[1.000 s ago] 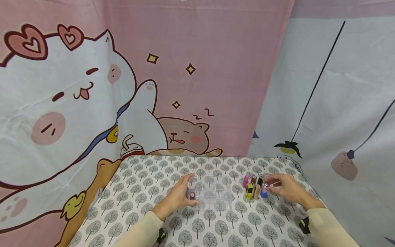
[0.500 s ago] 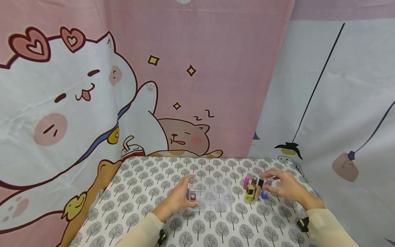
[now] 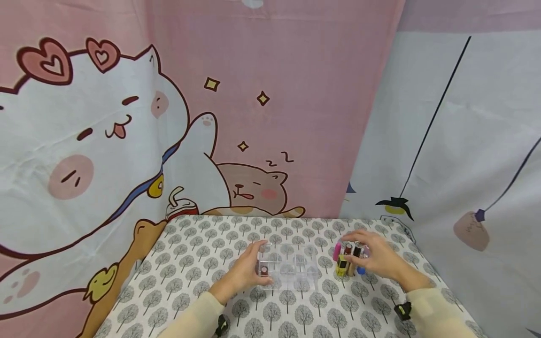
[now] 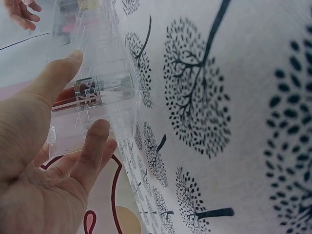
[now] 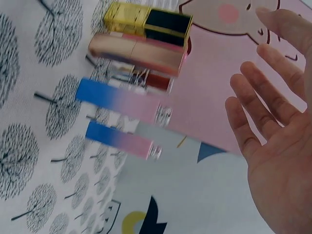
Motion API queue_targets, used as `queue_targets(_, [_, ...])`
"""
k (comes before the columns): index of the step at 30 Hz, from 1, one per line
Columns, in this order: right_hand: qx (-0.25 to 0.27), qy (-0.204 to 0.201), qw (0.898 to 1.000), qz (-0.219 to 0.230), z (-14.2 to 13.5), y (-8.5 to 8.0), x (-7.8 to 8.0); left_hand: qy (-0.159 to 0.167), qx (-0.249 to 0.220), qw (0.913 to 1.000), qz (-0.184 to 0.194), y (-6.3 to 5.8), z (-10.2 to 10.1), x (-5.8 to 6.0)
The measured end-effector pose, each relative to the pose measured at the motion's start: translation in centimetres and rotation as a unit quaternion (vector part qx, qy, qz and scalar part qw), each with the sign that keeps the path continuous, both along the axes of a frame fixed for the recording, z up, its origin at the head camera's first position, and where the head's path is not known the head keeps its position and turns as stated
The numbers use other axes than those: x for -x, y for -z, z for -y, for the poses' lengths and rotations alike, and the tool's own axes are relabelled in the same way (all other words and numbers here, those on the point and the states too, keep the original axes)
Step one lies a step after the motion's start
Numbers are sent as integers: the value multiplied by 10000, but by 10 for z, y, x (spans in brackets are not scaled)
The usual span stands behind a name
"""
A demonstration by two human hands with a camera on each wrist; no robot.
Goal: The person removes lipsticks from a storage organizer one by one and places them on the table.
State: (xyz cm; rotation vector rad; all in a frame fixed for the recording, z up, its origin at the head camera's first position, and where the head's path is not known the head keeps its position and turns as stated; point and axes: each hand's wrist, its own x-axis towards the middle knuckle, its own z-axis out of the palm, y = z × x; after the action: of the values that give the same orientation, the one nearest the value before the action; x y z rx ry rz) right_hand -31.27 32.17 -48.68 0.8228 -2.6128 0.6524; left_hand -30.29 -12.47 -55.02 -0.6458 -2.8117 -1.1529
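Observation:
A clear plastic organizer [image 3: 288,282] with square compartments stands on the table. My left hand [image 3: 243,268] grips its left end, thumb on the near side and fingers on the far side. One tube with a dark red end and clear base [image 4: 88,93] stands in a left compartment. To the right, my right hand [image 3: 380,257] hovers over a cluster of upright cosmetic tubes, its fingers spread and holding nothing. Among them are a yellow tube with a black cap [image 5: 148,22], a tan tube [image 5: 134,53], a bright pink one [image 3: 336,251] and two blue-to-pink tubes [image 5: 122,100].
The tablecloth [image 3: 203,253] is white with grey trees. Behind it hangs a pink cartoon curtain [image 3: 304,141], and a pale curtain [image 3: 448,141] borders the right side.
My right hand has moved left, from beside the blue-to-pink tubes to above the middle of the cluster. The left hand and organizer stay in place.

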Motion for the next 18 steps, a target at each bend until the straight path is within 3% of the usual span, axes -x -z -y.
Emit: queue_targets(18, [-83, -341, 9991, 230, 53, -8, -2, 33, 93, 9999, -96, -1, 0, 0])
